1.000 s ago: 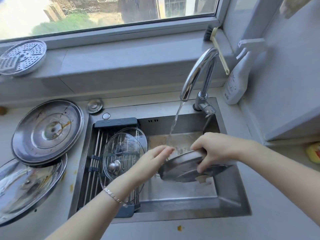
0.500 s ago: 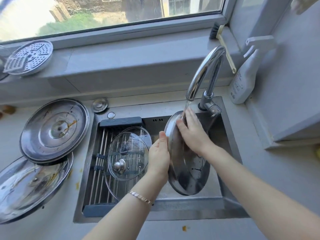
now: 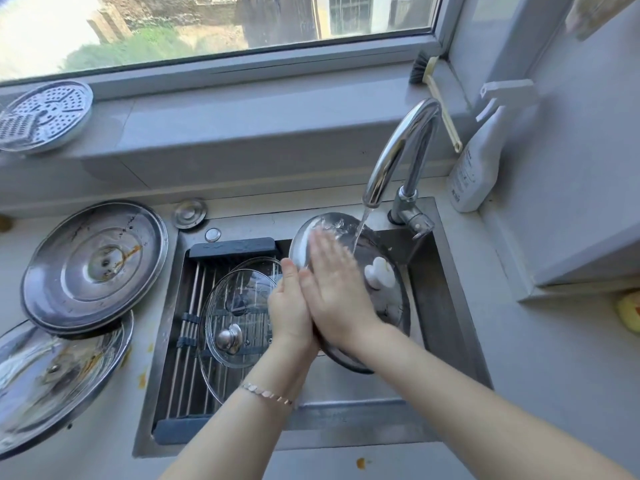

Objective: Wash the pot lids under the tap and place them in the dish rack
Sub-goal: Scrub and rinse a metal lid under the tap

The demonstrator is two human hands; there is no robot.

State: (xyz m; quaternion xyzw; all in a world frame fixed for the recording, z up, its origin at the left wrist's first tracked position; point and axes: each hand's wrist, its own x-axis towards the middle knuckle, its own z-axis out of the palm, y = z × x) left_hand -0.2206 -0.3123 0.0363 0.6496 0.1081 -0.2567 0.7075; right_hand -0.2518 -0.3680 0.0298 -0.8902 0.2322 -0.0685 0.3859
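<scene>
Since a moment ago: steel lid (image 3: 384,306) turned, white knob (image 3: 379,276) now facing up, tilted under the tap (image 3: 398,157) stream over the sink (image 3: 446,306). Left hand (image 3: 289,306) grips its rim; right hand (image 3: 334,289) lies flat, fingers spread, rubbing. Risk: wet steel slipping, striking glass lids (image 3: 239,317) in the dish rack (image 3: 194,341).

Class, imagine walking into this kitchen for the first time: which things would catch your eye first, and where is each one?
First, the steel lid held on edge in the sink under the running tap, the left hand steadying its rim while the right hand lies flat on it. Next, two stained steel lids overlapping on the counter to the left, and a glass lid on the dish rack.
</scene>
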